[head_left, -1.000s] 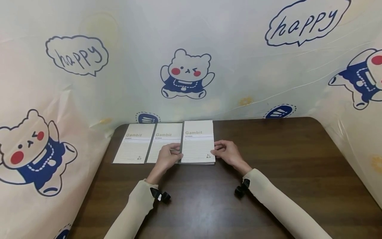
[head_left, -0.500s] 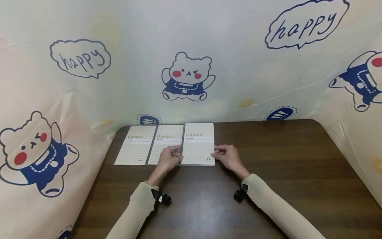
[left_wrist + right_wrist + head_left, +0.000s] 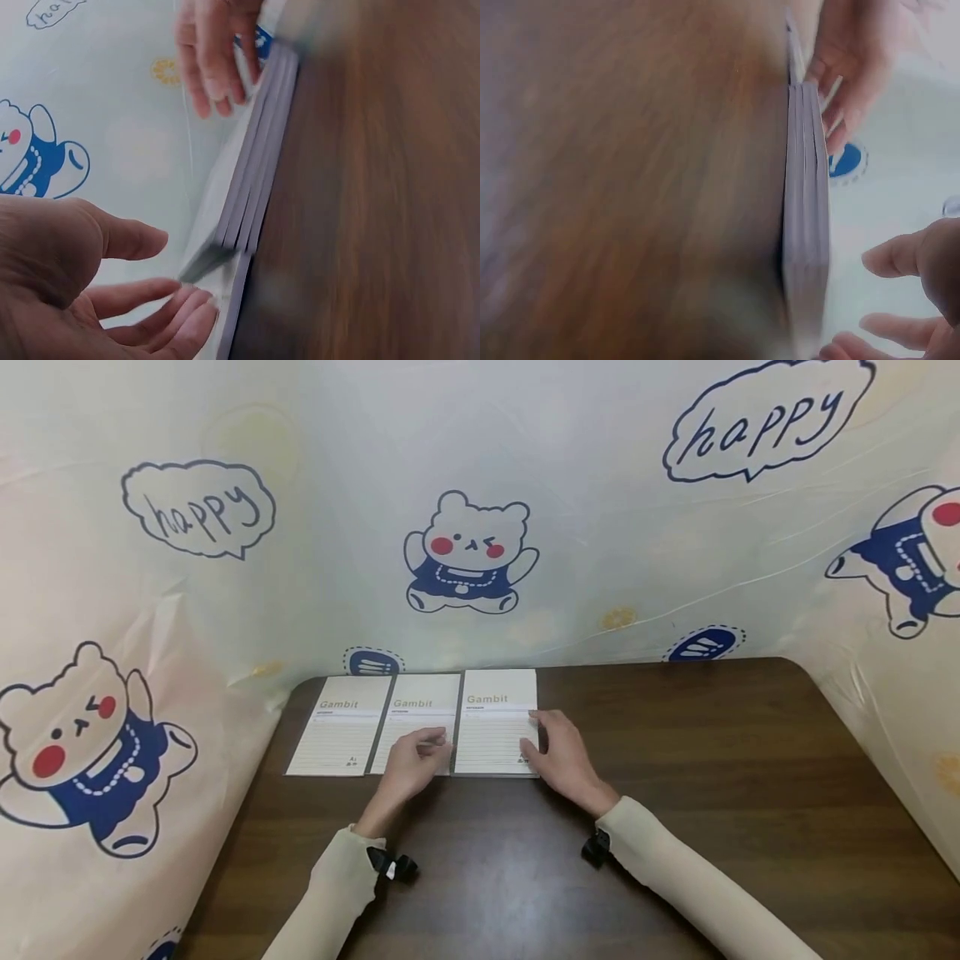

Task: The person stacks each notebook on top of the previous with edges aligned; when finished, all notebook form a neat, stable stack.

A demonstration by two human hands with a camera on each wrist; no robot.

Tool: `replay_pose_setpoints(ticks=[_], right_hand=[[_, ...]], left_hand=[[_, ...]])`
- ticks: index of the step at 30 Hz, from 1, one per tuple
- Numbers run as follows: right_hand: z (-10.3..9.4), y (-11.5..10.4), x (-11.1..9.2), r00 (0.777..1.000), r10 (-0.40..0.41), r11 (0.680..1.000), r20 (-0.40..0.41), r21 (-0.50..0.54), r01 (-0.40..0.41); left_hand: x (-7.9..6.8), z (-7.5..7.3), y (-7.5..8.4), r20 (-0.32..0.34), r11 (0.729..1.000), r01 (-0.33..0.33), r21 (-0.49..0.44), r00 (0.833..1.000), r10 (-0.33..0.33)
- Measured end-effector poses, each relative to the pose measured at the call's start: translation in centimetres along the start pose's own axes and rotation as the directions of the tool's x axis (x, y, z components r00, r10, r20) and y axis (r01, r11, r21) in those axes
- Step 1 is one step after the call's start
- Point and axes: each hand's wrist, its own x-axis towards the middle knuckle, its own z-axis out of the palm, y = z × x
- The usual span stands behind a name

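Note:
A stack of several cream notebooks (image 3: 492,689), marked Gambit, lies squared up at the right end of a row. Its page edges (image 3: 251,172) show side-on in the left wrist view. My left hand (image 3: 411,764) has loosened fingers and thumb apart, over the lower part of the middle notebook (image 3: 422,689), just left of the stack. My right hand (image 3: 566,760) is spread at the stack's right side, fingertips overlapping the cover's edge. In the right wrist view, thumb and fingers stand apart beside the stack (image 3: 806,180). Neither hand grips anything.
Another notebook (image 3: 337,727) lies flat at the row's left end. The row sits near the back edge of the dark wooden table (image 3: 675,810). A pale curtain (image 3: 585,510) printed with cartoon bears hangs behind and along the sides.
Both hands held the stack's sides earlier and have now let go. The left hand shifted slightly left, and the right hand's fingers opened and rose over the edge. The notebooks stayed in place.

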Motion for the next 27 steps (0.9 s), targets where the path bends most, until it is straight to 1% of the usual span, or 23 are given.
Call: replay_pose_setpoints(ticks=[2,4,7,8,10,12,14,15,18,20,21,23,27], right_hand=[[0.5,-0.9,0.0,0.997,-0.069,0.997,0.024,-0.044,0.07],[1.1,-1.8,0.0,0.989,-0.136,0.987,0.06,-0.08,0.14],[1.9,-3.3,0.0,0.964,-0.231,0.965,0.135,-0.098,0.245],[2.3,-3.8,-0.1,0.954,-0.254,0.957,0.163,-0.101,0.272],[3.0,-4.8,-0.2,0.931,-0.288,0.941,0.222,-0.113,0.318],[4.0,-5.6,-0.3,0.904,-0.316,0.922,0.287,-0.132,0.364],[5.0,-6.3,-0.5,0.872,-0.343,0.894,0.349,-0.163,0.417],[5.5,-6.6,-0.5,0.854,-0.36,0.875,0.376,-0.18,0.449],[7.0,-7.2,-0.8,0.793,-0.41,0.807,0.45,-0.227,0.546],[7.7,-7.5,-1.0,0.758,-0.425,0.761,0.495,-0.258,0.595],[8.0,-7.6,-1.1,0.745,-0.426,0.741,0.513,-0.274,0.613],[8.5,-7.8,-1.2,0.724,-0.413,0.713,0.552,-0.298,0.635],[9.2,-8.2,-1.3,0.701,-0.374,0.673,0.607,-0.343,0.656]], left_hand=[[-0.5,-0.8,-0.4,-0.035,0.997,-0.038,0.07,0.999,0.04],[-0.9,-1.7,-0.9,-0.067,0.988,-0.073,0.137,0.994,0.083],[-1.6,-3.1,-1.5,-0.089,0.958,-0.108,0.265,0.987,0.135],[-1.7,-3.5,-1.8,-0.077,0.945,-0.125,0.302,0.985,0.155],[-2.1,-4.2,-2.2,-0.034,0.919,-0.148,0.366,0.985,0.172],[-2.6,-4.8,-2.5,0.019,0.896,-0.164,0.413,0.985,0.172],[-3.1,-5.3,-2.8,0.07,0.877,-0.179,0.447,0.984,0.166],[-3.3,-5.5,-3.0,0.087,0.87,-0.182,0.458,0.983,0.16],[-3.9,-5.9,-3.5,0.12,0.852,-0.198,0.485,0.98,0.159],[-4.2,-6.1,-3.7,0.138,0.841,-0.215,0.496,0.976,0.168],[-4.3,-6.1,-3.8,0.146,0.836,-0.221,0.501,0.975,0.17],[-4.4,-6.2,-4.0,0.163,0.828,-0.234,0.51,0.971,0.174],[-4.7,-6.3,-4.4,0.194,0.813,-0.248,0.527,0.966,0.169]])
